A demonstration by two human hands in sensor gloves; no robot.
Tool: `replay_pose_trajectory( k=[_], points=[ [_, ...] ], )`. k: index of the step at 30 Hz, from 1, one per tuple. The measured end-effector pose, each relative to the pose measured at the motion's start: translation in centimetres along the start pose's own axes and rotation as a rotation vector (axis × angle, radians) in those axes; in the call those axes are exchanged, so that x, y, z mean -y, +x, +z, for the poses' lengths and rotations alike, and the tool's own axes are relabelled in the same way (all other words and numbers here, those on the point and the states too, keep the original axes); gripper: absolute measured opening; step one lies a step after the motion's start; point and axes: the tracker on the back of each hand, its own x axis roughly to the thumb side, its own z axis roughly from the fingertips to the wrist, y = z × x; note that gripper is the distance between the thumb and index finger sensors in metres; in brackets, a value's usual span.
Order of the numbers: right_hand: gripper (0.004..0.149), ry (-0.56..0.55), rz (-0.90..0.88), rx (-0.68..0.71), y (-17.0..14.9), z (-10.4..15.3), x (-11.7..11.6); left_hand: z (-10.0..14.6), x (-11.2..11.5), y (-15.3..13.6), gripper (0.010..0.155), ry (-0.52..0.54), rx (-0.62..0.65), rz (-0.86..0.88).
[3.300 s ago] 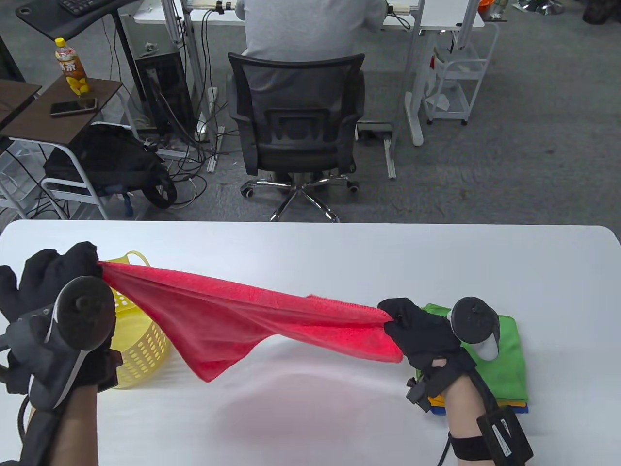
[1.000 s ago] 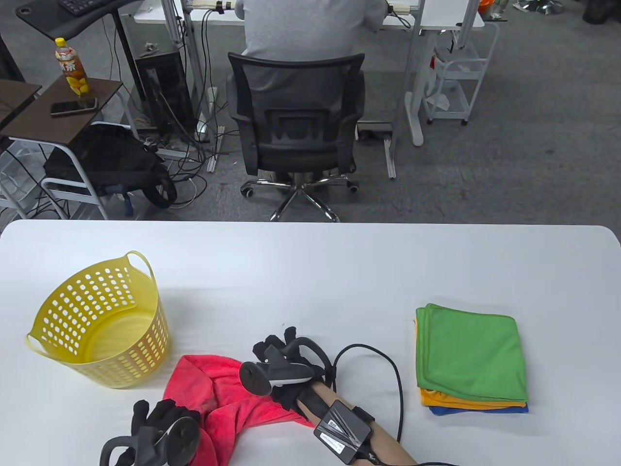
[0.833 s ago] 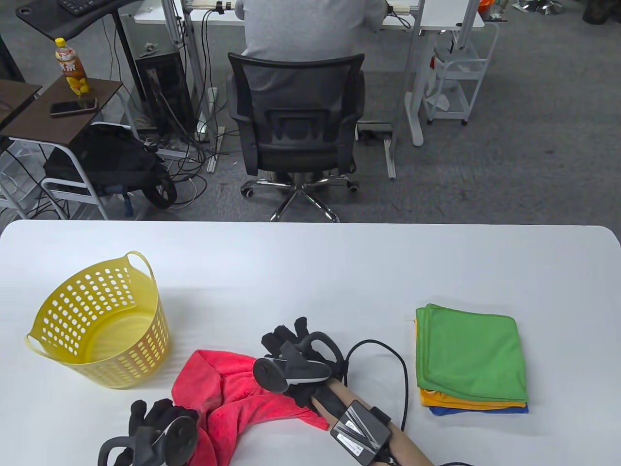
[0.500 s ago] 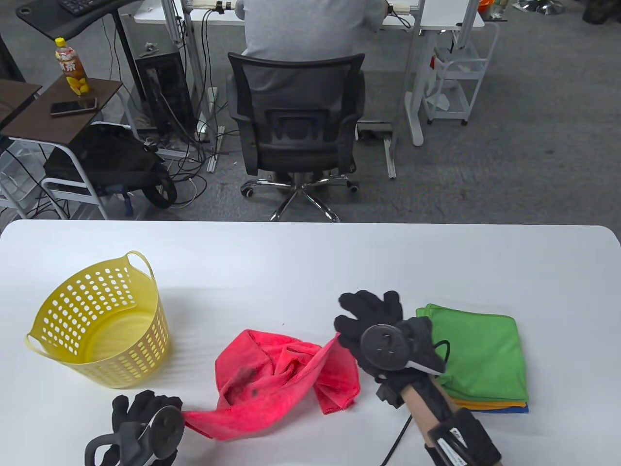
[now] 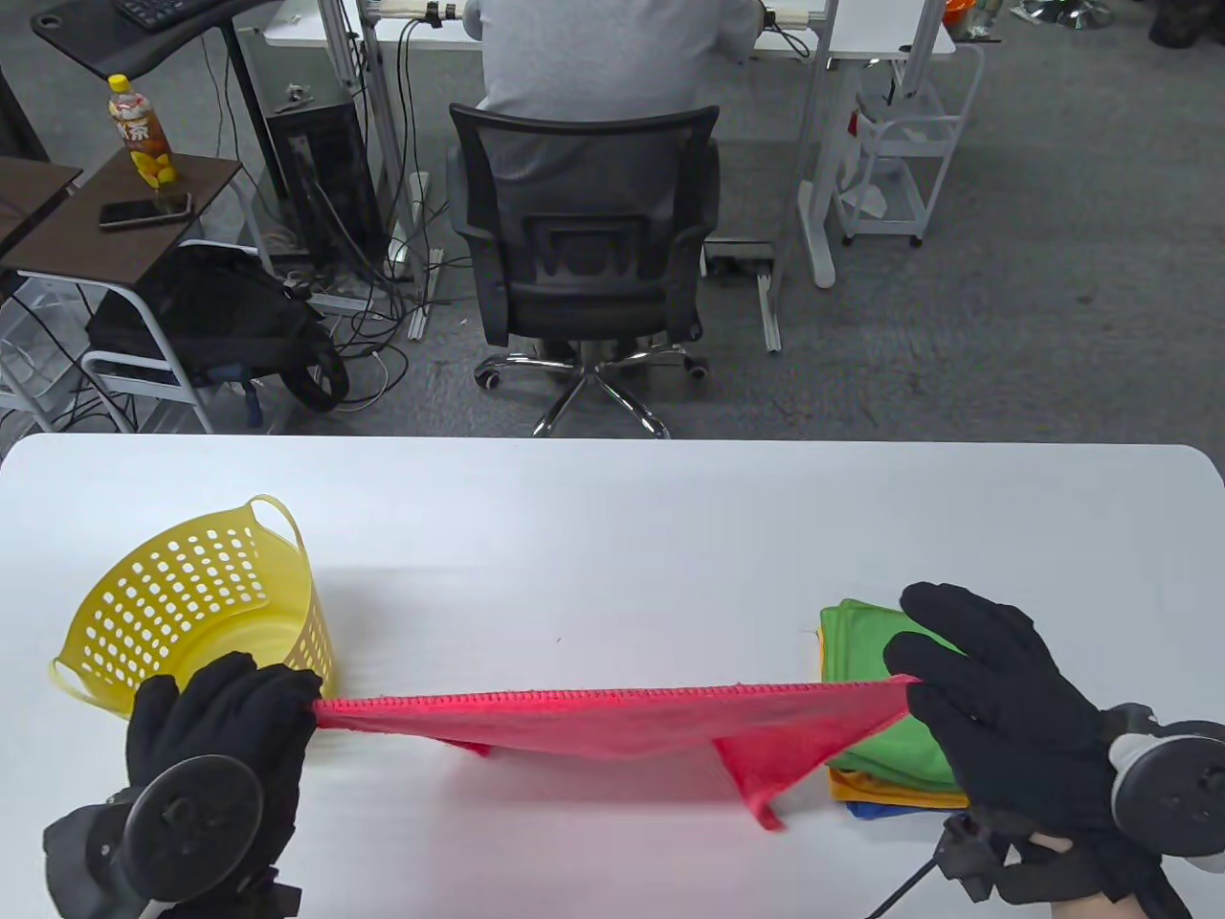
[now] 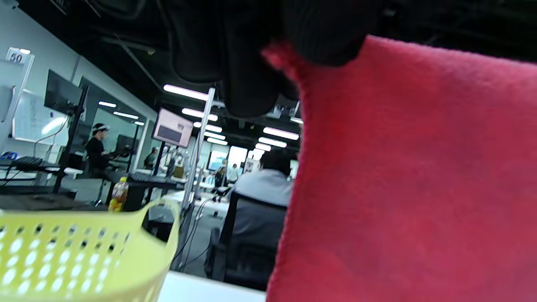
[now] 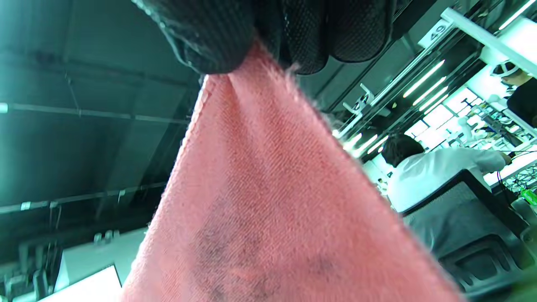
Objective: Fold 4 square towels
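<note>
A: Where is the red towel (image 5: pixel 622 723)?
B: It hangs stretched above the white table (image 5: pixel 612 517), top edge taut, lower corners drooping.
A: And the hands?
B: The left hand (image 5: pixel 225 718) pinches one top corner, fingers closed on it; the right hand (image 5: pixel 1005 713) pinches the other, its remaining fingers spread.
A: Around them?
B: A yellow basket (image 5: pixel 206 598) sits behind the left hand; a folded stack (image 5: pixel 861 632), green on top, lies under the right.
</note>
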Motion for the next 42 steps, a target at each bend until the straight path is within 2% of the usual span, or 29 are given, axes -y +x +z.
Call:
replay_pose_trajectory(
  k=[2, 4, 6, 8, 10, 12, 13, 17, 19, 20, 23, 26, 27, 32, 35, 38, 40, 42],
  points=[
    [0.042, 0.007, -0.024, -0.042, -0.6, -0.9, 0.0, -1.3, -1.0, 0.6, 0.041, 0.006, 0.001, -0.010],
    [0.042, 0.017, 0.002, -0.107, -1.6, -2.3, -0.8, -3.1, -0.5, 1.0, 0.040, -0.011, -0.013, -0.050],
    [0.042, 0.063, 0.063, -0.209, -3.4, -4.4, -2.3, -5.7, 1.3, 1.4, 0.040, -0.070, -0.049, -0.128],
    [0.041, 0.105, 0.166, -0.301, -5.4, -6.7, -4.1, -9.0, 3.9, 1.4, 0.040, -0.173, -0.099, -0.274],
    [0.041, 0.073, 0.277, -0.331, -6.8, -8.9, -5.4, -11.7, 5.2, 1.7, 0.040, -0.193, -0.146, -0.356],
    [0.040, 0.003, 0.319, -0.319, -6.6, -10.0, -5.5, -13.3, 4.7, 2.6, 0.040, -0.137, -0.157, -0.400],
    [0.040, -0.084, 0.320, -0.282, -6.1, -10.8, -5.0, -14.0, 3.6, 3.2, 0.040, -0.036, -0.150, -0.441],
    [0.040, -0.237, 0.223, -0.210, -4.6, -11.3, -3.8, -14.5, 0.4, 4.3, 0.040, 0.181, -0.150, -0.447],
    [0.040, -0.284, 0.236, -0.155, -4.0, -10.3, -3.5, -13.4, -1.2, 4.5, 0.040, 0.292, -0.125, -0.394],
    [0.040, -0.270, 0.250, -0.142, -3.9, -9.4, -3.4, -12.4, -1.7, 4.3, 0.040, 0.327, -0.095, -0.361],
    [0.041, -0.199, 0.219, -0.126, -4.8, -6.4, -4.0, -9.5, -1.3, 3.5, 0.040, 0.299, -0.031, -0.314],
    [0.041, -0.022, 0.226, -0.143, -6.7, -2.4, -6.2, -4.8, 2.8, 2.2, 0.040, 0.136, 0.033, -0.263],
    [0.041, 0.119, 0.260, -0.165, -7.9, -0.2, -7.7, -2.7, 5.3, 1.8, 0.040, 0.049, 0.059, -0.268],
    [0.041, 0.520, 0.389, -0.232, -11.3, 7.4, -12.2, 6.0, 15.5, -0.3, 0.040, -0.304, 0.142, -0.404],
    [0.042, 0.648, 0.451, -0.267, -11.9, 10.5, -13.3, 9.8, 18.4, -1.2, 0.040, -0.437, 0.155, -0.435],
    [0.042, 0.696, 0.453, -0.275, -11.8, 12.1, -13.8, 11.3, 19.0, -1.6, 0.040, -0.495, 0.151, -0.446],
    [0.042, 0.712, 0.484, -0.282, -11.8, 12.4, -14.2, 10.8, 19.0, -1.6, 0.041, -0.492, 0.136, -0.442],
    [0.042, 0.708, 0.521, -0.295, -12.0, 11.7, -14.7, 9.5, 19.2, -1.5, 0.041, -0.496, 0.095, -0.431]
  ],
)
